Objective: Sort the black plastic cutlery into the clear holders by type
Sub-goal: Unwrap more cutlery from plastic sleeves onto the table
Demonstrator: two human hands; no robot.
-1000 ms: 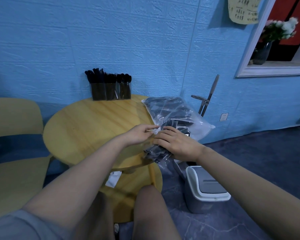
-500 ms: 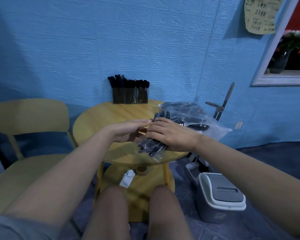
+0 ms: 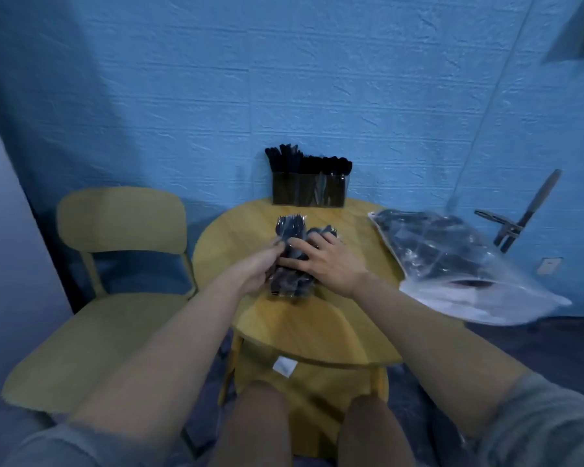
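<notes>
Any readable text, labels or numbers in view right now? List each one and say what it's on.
None can be read.
White tag on the table's lower shelf: blurred, no print legible.
Small cutlery pack under both hands: wrapper shows no readable print.
Big clear bag at the table's right edge: no legible label.
Clear holders at the back: no markings visible.

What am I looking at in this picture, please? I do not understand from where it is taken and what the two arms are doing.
No machine here: a person wears a camera on the head, so you look forward and down along their own arms. On the round yellow table, the left hand and the right hand both lie on a small clear packet of black cutlery; the exact grip is blurred. Behind it, by the wall, stand the clear holders, already holding cutlery. A larger plastic bag with more cutlery lies to the right. A yellow chair is on the left.
</notes>
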